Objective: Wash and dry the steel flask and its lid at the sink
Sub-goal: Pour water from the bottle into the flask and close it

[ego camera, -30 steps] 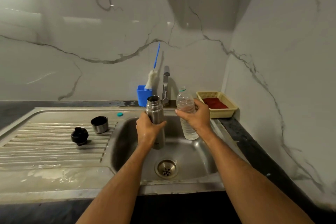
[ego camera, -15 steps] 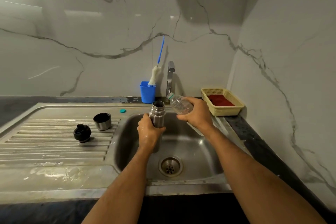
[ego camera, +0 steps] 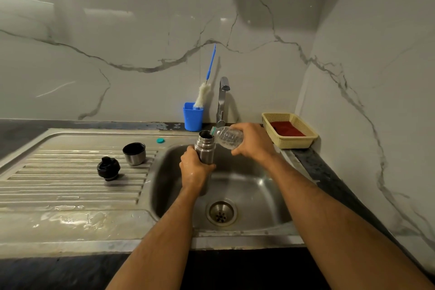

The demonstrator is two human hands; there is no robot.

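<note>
flask: steel flask (ego camera: 205, 148) is upright over the sink basin (ego camera: 247, 186), mouth open, lid off
left hand: left hand (ego camera: 195, 169) is wrapped around the flask's middle, fingers curled tight on it, skin looks wet
right hand: right hand (ego camera: 251, 142) grips a clear plastic water bottle (ego camera: 227, 136) tipped on its side, fingers curled over the body
bottle neck: the teal-ringed neck sits right at the flask's rim, at about 3 o'clock of the mouth; can't tell if water is actually coming out
lid bits: the black stopper (ego camera: 108, 168) and the steel cup lid (ego camera: 134, 153) sit on the ribbed drainboard (ego camera: 58, 172), off at 9 o'clock from the flask, near each other but not touching; cup stands mouth up
bottle cap: small teal cap (ego camera: 160, 140) lies on the steel top just past the cup, near the basin's back left corner
drain: round strainer (ego camera: 221, 212) at 6 o'clock of the flask, down in the basin
tap: steel faucet (ego camera: 222, 101) right behind the flask at 12 o'clock
brush: white bottle brush (ego camera: 204, 94) with a blue handle leans in a blue cup (ego camera: 193, 116) just left of the tap
basket: yellow plastic basket (ego camera: 289, 130) with a red cloth (ego camera: 286, 129) inside, at 3 o'clock on the dark counter (ego camera: 322, 172)
</note>
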